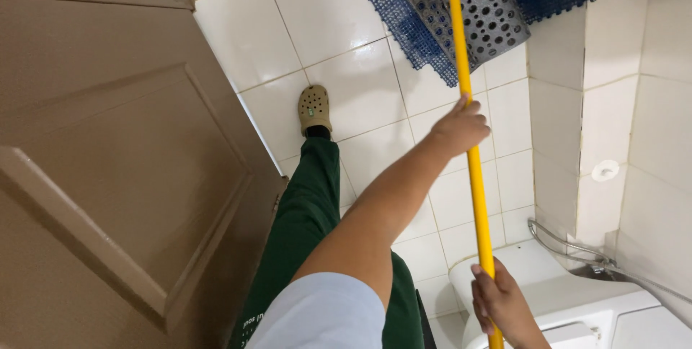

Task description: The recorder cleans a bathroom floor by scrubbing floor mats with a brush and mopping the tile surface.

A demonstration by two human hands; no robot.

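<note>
Pole (472, 154) clasped by left hand (460, 127), right hand (497, 302).

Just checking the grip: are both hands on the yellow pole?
Yes, the left hand and right hand both grasp the yellow pole.

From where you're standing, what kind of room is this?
Most likely a small bathroom. A white toilet sits at lower right, glossy white tiles cover floor and walls, and perforated blue and grey drainage mats lie on the floor. Both hands, left and right, grip a yellow pole.
</note>
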